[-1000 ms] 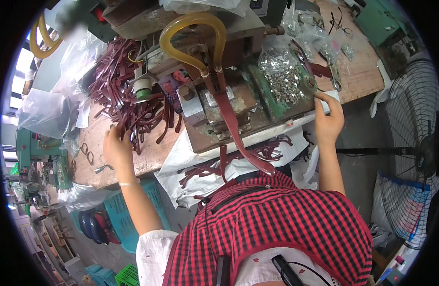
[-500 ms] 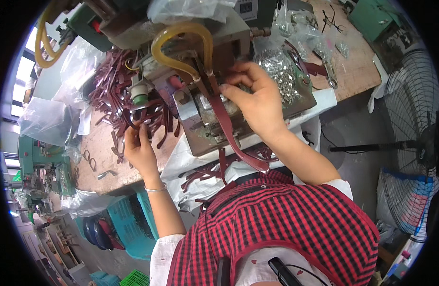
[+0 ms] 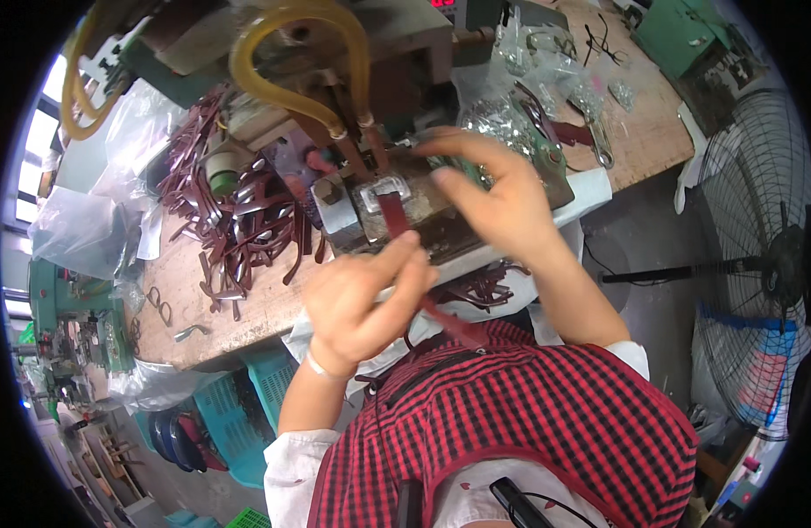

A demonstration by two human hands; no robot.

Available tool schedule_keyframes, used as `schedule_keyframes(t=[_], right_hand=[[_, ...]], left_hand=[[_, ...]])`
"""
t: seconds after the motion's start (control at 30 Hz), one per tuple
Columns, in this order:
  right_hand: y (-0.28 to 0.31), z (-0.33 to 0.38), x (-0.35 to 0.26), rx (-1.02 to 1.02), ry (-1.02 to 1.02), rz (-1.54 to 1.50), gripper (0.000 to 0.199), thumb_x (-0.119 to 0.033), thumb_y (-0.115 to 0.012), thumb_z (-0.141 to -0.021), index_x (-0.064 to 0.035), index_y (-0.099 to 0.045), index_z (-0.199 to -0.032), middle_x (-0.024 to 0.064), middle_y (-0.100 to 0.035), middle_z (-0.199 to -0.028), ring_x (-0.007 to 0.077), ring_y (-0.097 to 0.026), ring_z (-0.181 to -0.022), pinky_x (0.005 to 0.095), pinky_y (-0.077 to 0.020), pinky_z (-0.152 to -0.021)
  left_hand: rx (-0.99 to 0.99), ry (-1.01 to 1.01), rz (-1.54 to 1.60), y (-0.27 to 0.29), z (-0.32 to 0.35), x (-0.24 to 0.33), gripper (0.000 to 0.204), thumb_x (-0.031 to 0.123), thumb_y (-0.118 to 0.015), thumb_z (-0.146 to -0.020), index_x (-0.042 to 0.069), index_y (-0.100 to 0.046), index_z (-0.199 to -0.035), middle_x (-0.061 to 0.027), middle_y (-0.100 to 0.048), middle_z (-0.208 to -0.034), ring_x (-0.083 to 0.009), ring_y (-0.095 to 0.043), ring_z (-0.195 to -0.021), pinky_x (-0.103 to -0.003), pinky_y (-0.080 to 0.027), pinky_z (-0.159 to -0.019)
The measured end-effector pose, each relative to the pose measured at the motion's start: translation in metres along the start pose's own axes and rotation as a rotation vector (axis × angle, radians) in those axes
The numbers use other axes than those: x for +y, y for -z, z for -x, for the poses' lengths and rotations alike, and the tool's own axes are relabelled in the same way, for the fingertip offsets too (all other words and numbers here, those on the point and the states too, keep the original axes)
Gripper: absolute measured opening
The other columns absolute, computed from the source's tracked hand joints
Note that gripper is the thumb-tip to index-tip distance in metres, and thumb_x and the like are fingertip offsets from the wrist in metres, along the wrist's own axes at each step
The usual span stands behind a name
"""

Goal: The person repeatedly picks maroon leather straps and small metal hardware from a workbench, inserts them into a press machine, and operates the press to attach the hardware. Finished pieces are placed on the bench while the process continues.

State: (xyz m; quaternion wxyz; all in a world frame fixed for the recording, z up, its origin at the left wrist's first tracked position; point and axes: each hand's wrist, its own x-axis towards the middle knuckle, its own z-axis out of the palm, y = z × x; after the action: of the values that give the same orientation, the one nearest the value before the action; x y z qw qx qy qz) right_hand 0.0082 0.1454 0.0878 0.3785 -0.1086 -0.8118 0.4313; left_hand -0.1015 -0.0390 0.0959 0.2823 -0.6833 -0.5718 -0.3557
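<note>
In front of the machine, a dark red eyeglass temple (image 3: 393,214) lies with its wide end on a small metal fixture (image 3: 386,189). My left hand (image 3: 361,304) is closed on this temple, finger and thumb pinching it just below the fixture; its tail runs down toward my apron. To the right of the fixture, my right hand (image 3: 502,198) is slightly blurred, thumb and fingers apart, with nothing visible between them. Two prongs joined to a yellow looped hose (image 3: 238,66) come down just behind the fixture.
A heap of dark red temples (image 3: 247,220) covers the bench at left, near glasses frames (image 3: 159,305). Small shiny metal parts (image 3: 502,119) lie at right beside pliers (image 3: 602,145). More temples (image 3: 480,289) rest on white cloth below the machine. A large fan (image 3: 770,264) stands at right.
My left hand has left the heap and come right to grip the temple at the fixture. My right hand has drawn slightly right, away from the prongs. The machine's display now glows red.
</note>
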Motion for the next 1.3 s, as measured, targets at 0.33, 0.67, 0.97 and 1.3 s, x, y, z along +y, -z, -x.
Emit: schedule_keyframes(t=[0.33,0.67,0.97,1.3], right_hand=[[0.028,0.034,0.112,0.255,-0.018,0.703,0.014,-0.013,-0.081,-0.076,-0.0065,-0.077,-0.088,0.0164,-0.071,-0.119,0.0356,-0.061,-0.122,0.0448,-0.0473,-0.104],[0.029,0.038,0.107,0.424,-0.351,0.253,0.016,-0.011,-0.075,-0.086,-0.0032,-0.072,-0.099,0.0074,-0.071,-0.083,0.0180,-0.068,-0.077,0.0314,-0.0529,-0.073],[-0.001,0.009,0.074,0.376,-0.222,0.032,0.013,-0.006,-0.068,-0.094,-0.0014,-0.073,-0.105,0.0082,-0.075,-0.093,0.0133,-0.070,-0.084,0.0277,-0.0531,-0.079],[0.069,0.076,0.088,0.461,-0.084,0.542,0.015,-0.004,-0.070,-0.089,-0.0036,-0.075,-0.103,0.0121,-0.074,-0.099,0.0277,-0.069,-0.094,0.0360,-0.0512,-0.088]], left_hand=[[0.116,-0.121,-0.062,-0.027,0.006,-0.018,0.021,0.015,-0.085,-0.078,0.010,-0.072,-0.093,-0.0068,-0.075,-0.100,-0.0089,-0.056,-0.055,-0.024,-0.041,-0.048],[0.086,0.212,-0.211,0.039,0.041,0.012,0.025,0.002,-0.081,-0.079,0.004,-0.077,-0.104,-0.0133,-0.078,-0.103,-0.0204,-0.073,-0.078,-0.030,-0.057,-0.066],[-0.364,0.630,-0.697,0.090,0.087,-0.128,0.026,0.009,-0.079,-0.082,0.007,-0.076,-0.108,-0.0128,-0.066,-0.131,-0.0319,-0.058,-0.124,-0.045,-0.045,-0.106],[0.248,0.800,-0.348,0.060,0.148,-0.167,0.023,0.006,-0.066,-0.099,0.008,-0.077,-0.119,-0.0059,-0.078,-0.091,-0.0092,-0.068,-0.074,-0.026,-0.054,-0.067]])
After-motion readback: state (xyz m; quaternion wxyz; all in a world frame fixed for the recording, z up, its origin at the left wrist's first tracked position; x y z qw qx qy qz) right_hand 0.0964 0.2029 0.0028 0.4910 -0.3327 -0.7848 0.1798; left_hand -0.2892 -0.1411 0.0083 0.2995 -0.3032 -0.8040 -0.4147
